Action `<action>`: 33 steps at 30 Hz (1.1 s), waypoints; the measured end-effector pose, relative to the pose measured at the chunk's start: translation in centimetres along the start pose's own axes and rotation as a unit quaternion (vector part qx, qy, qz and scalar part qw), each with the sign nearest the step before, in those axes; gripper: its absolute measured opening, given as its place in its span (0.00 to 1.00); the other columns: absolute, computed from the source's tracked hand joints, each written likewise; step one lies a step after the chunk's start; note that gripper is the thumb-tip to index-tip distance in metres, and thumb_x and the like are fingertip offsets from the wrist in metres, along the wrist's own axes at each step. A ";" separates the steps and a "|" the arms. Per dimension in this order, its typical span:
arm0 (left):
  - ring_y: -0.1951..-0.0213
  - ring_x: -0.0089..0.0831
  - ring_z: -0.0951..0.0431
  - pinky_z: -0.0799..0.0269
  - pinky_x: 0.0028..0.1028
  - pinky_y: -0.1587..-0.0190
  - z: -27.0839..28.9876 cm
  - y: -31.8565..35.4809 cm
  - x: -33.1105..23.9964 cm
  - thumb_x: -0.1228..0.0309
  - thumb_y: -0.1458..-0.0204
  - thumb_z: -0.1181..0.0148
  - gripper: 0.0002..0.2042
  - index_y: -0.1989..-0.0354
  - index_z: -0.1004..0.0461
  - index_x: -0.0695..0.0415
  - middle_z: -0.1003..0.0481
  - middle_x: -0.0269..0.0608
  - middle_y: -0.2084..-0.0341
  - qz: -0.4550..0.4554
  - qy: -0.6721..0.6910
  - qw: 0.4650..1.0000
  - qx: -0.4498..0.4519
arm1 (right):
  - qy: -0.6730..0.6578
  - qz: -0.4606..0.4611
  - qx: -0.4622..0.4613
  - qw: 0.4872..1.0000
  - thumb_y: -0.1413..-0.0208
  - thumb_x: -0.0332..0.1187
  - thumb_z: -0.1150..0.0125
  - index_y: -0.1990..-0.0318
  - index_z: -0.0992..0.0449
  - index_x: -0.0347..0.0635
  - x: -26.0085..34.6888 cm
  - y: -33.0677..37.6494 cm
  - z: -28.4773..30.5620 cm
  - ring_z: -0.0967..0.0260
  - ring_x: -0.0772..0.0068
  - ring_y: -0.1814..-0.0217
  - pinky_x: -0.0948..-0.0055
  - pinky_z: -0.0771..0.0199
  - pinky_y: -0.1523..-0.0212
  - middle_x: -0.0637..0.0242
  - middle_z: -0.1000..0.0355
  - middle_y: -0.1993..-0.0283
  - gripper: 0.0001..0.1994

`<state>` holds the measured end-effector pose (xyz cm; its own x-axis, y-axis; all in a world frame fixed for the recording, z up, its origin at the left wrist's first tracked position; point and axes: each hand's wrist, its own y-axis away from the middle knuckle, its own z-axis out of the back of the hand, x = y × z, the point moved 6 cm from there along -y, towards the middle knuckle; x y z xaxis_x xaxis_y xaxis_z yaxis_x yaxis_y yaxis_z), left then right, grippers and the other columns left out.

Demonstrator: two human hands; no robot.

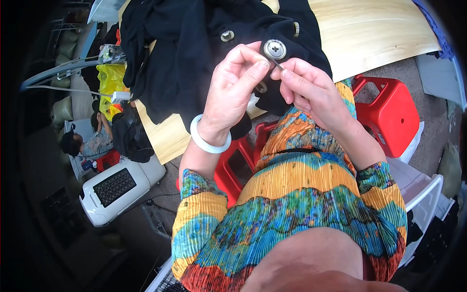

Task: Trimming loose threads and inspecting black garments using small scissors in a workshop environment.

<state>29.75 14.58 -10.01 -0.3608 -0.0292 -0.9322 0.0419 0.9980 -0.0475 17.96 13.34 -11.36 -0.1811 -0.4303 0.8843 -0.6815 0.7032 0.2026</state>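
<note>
A black garment lies spread over the table in front of me, with a round grey button facing up, dark holes at its centre. My left hand, a white bangle on its wrist, is closed in a pinch at the button's lower left edge; what lies between thumb and finger is hidden. From just below the button, a thin dark stick-like piece runs to my right hand, whose thumb and forefinger grip its end. Another button sits on the cloth farther left.
The pale wooden table extends right. Red plastic stools stand below its edge and near my legs. On the left are a yellow plastic bag, a white machine-like case and a seated person. White crate-like frames stand at right.
</note>
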 end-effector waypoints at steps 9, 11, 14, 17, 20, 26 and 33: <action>0.62 0.26 0.29 0.34 0.24 0.55 0.6 -0.3 0.3 0.77 0.50 0.52 0.01 0.70 0.35 0.61 0.31 0.42 0.65 0.046 0.120 0.992 -0.018 | -0.044 0.016 0.025 0.999 0.46 0.37 0.53 0.65 0.32 0.41 0.3 -0.2 0.7 0.55 0.94 0.87 0.91 0.60 0.87 0.76 0.40 0.82 0.09; 0.59 0.29 0.30 0.33 0.27 0.54 1.9 -0.6 0.3 0.77 0.49 0.53 0.01 0.70 0.35 0.60 0.31 0.44 0.62 0.046 0.158 0.986 -0.018 | -0.073 0.049 0.009 0.996 0.45 0.37 0.55 0.65 0.32 0.40 1.1 -0.1 1.3 0.56 0.94 0.88 0.91 0.60 0.87 0.75 0.39 0.82 0.10; 0.58 0.32 0.30 0.32 0.28 0.54 3.4 -0.6 0.2 0.76 0.48 0.54 0.02 0.70 0.35 0.60 0.32 0.49 0.61 0.043 0.194 0.979 -0.042 | -0.066 0.104 -0.054 0.991 0.44 0.38 0.57 0.63 0.32 0.38 1.9 -0.3 3.4 0.55 0.93 0.88 0.91 0.58 0.88 0.73 0.38 0.80 0.13; 0.57 0.35 0.30 0.32 0.29 0.54 3.8 -0.8 0.1 0.75 0.47 0.56 0.03 0.70 0.36 0.60 0.33 0.53 0.60 0.039 0.204 0.977 -0.045 | -0.038 0.144 -0.094 0.984 0.46 0.36 0.52 0.61 0.33 0.38 2.4 -0.6 4.9 0.53 0.93 0.86 0.91 0.53 0.86 0.71 0.36 0.74 0.12; 0.57 0.36 0.30 0.32 0.29 0.54 3.9 -0.7 -0.1 0.74 0.47 0.58 0.05 0.69 0.35 0.61 0.34 0.57 0.58 0.046 0.203 0.977 -0.042 | 0.140 0.192 -0.184 0.954 0.53 0.33 0.42 0.57 0.36 0.37 2.7 -0.7 3.9 0.54 0.94 0.84 0.92 0.51 0.84 0.69 0.34 0.67 0.17; 0.60 0.37 0.28 0.31 0.27 0.55 1.5 -1.2 -0.3 0.72 0.45 0.60 0.09 0.62 0.36 0.63 0.36 0.59 0.56 0.086 0.154 0.984 0.014 | 0.048 0.197 -0.135 0.970 0.58 0.26 0.39 0.57 0.39 0.35 2.0 -1.9 3.0 0.47 0.94 0.80 0.91 0.48 0.82 0.72 0.34 0.69 0.20; 0.67 0.20 0.29 0.32 0.18 0.66 3.1 1.3 2.2 0.78 0.52 0.49 0.13 0.57 0.34 0.63 0.28 0.38 0.66 0.115 -0.019 0.993 -0.024 | -0.101 0.113 -0.140 0.979 0.52 0.29 0.45 0.66 0.34 0.41 1.8 -2.9 5.4 0.58 0.94 0.90 0.89 0.57 0.87 0.82 0.47 0.87 0.07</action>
<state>31.93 15.68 -13.19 -0.3123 0.1978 -0.9292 0.0734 0.9802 0.1840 15.76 7.50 -12.67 -0.4604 -0.3289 0.8245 -0.3923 0.9086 0.1435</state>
